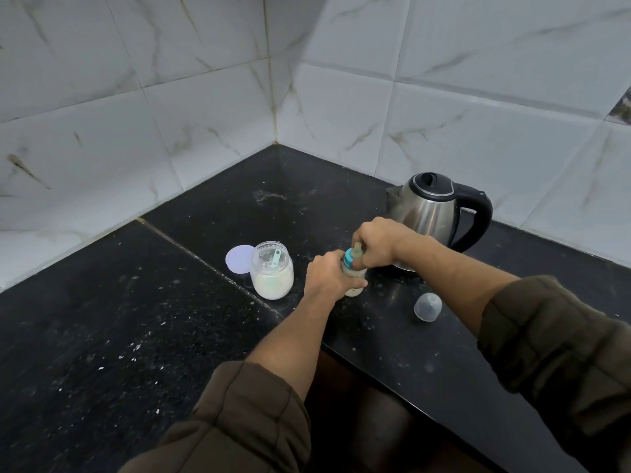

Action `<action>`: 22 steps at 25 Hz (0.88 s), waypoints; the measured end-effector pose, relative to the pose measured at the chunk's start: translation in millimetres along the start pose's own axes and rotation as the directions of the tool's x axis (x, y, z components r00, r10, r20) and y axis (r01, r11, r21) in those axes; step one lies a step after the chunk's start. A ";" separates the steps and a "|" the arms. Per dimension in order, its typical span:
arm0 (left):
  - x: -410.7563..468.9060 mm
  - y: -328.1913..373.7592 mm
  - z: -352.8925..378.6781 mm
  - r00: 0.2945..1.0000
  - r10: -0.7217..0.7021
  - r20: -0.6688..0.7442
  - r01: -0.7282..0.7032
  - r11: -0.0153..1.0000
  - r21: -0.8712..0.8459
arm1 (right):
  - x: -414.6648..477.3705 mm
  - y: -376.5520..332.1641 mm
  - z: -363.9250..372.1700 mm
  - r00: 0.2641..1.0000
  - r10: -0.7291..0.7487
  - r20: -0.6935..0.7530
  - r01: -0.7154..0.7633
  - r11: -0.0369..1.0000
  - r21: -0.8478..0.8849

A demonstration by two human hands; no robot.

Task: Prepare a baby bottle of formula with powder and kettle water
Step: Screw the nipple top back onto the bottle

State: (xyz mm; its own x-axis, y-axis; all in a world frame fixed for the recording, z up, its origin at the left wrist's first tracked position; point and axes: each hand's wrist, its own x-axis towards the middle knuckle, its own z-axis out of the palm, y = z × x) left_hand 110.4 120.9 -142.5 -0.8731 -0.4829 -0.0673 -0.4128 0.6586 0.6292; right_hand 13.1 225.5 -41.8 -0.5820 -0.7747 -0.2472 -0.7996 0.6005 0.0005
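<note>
The baby bottle (pixel 355 283) stands upright on the black counter (pixel 136 336), milky liquid inside. My left hand (pixel 326 278) grips its body. My right hand (pixel 377 245) grips the blue collar and teat (pixel 351 257) on top of the bottle. Just left of the bottle stands the open powder jar (pixel 272 274), with pale powder and a green scoop (pixel 276 258) inside. The steel kettle (pixel 433 209) with a black handle stands behind my right hand, lid closed.
The jar's round pale lid (pixel 238 259) lies flat behind the jar on its left. A clear bottle cap (pixel 428 307) lies on its side to the right of the bottle. Tiled walls meet in a corner behind. The counter edge drops off at bottom centre.
</note>
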 end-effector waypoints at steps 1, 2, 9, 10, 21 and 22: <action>0.0 -0.4 0.3 1.000 0.000 -0.004 0.000 1.000 0.000 | 0.9 -0.8 1.8 0.999 0.032 -0.027 -0.033 0.999 -0.026; 0.1 -0.8 0.8 1.000 0.005 -0.007 -0.005 1.000 -0.003 | 1.0 -2.0 3.6 0.997 0.066 -0.051 -0.069 0.996 -0.063; 1.3 -0.3 -0.1 1.000 -0.021 0.009 0.021 1.000 -0.011 | -1.2 4.3 1.0 0.999 0.009 0.039 -0.014 0.993 0.120; 1.4 0.1 -0.5 1.000 -0.022 0.012 0.022 1.000 -0.004 | -1.5 5.3 -1.0 0.998 -0.026 0.065 0.017 0.989 0.148; 0.6 2.0 -1.9 1.000 -0.019 0.000 0.019 1.000 0.015 | -4.2 -6.8 -2.0 0.998 0.040 0.039 -0.044 0.996 0.082; 1.4 1.9 -1.8 1.000 -0.019 0.009 0.019 1.000 0.014 | -5.1 -7.2 -2.3 0.996 0.002 0.084 -0.009 0.996 0.091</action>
State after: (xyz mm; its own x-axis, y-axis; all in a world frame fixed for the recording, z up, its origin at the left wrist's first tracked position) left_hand 108.9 120.5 -140.0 -0.8673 -0.4903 -0.0862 -0.4328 0.6571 0.6172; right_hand 21.5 224.7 -38.3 -0.5688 -0.7544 -0.3276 -0.7773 0.6233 -0.0858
